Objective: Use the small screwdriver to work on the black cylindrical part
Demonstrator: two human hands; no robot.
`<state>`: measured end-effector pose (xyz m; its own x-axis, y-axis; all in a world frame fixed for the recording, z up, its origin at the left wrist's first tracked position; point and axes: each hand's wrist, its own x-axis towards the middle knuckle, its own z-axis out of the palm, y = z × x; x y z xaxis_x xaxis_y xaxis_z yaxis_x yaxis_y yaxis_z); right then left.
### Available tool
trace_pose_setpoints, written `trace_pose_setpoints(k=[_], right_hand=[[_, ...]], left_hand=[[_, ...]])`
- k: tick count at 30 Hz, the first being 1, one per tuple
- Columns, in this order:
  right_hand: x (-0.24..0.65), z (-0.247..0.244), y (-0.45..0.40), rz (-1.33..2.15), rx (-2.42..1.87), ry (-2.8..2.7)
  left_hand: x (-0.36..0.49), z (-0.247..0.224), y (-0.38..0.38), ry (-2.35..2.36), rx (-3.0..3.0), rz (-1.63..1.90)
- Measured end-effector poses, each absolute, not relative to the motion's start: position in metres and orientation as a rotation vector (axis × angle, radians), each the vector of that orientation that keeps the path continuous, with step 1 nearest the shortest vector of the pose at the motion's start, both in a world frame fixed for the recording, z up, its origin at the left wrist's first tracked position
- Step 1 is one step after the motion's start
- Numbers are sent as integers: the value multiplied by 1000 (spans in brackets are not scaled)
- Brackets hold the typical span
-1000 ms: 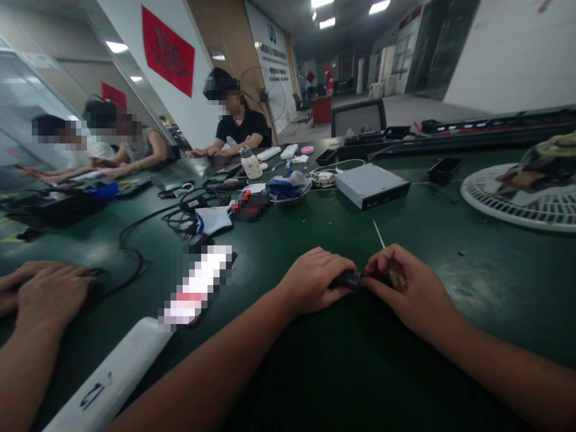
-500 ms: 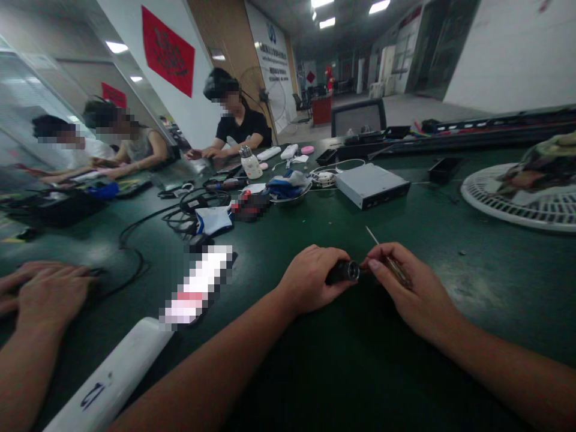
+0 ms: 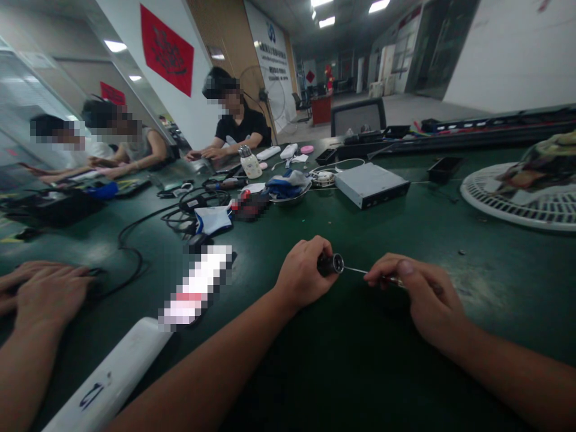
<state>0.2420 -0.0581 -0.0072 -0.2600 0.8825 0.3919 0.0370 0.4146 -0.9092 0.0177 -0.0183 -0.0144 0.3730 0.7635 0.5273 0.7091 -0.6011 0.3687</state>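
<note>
My left hand [image 3: 300,271] is wrapped round a short black cylinder [image 3: 330,264], whose round, hollow-looking end faces right. In my right hand [image 3: 429,294] is a screwdriver [image 3: 355,270] with a thin metal shaft and a partly hidden, brownish see-through handle. The shaft points left, and its tip is at the open end of the cylinder; whether it goes inside I cannot tell. Both hands are low over the dark green table [image 3: 297,372].
A blurred-out phone [image 3: 198,288] and a long white object [image 3: 108,372] lie left of my forearm. Another person's hands [image 3: 54,294] rest at far left. Beyond are cables [image 3: 130,234], a grey disc drive [image 3: 372,183] and a white basket [image 3: 517,207]. Several people sit across the table.
My left hand has shifted left with the cylinder. The screwdriver has swung from pointing up and away to pointing left at the cylinder's end, as my right hand changed its grip.
</note>
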Motion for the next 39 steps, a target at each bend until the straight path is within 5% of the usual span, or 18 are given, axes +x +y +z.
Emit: trace_pose_setpoints(k=[39], right_hand=[[244, -4, -60, 1033, -802, -1694]], left_hand=[[19, -10, -20, 1217, 2614, 970]])
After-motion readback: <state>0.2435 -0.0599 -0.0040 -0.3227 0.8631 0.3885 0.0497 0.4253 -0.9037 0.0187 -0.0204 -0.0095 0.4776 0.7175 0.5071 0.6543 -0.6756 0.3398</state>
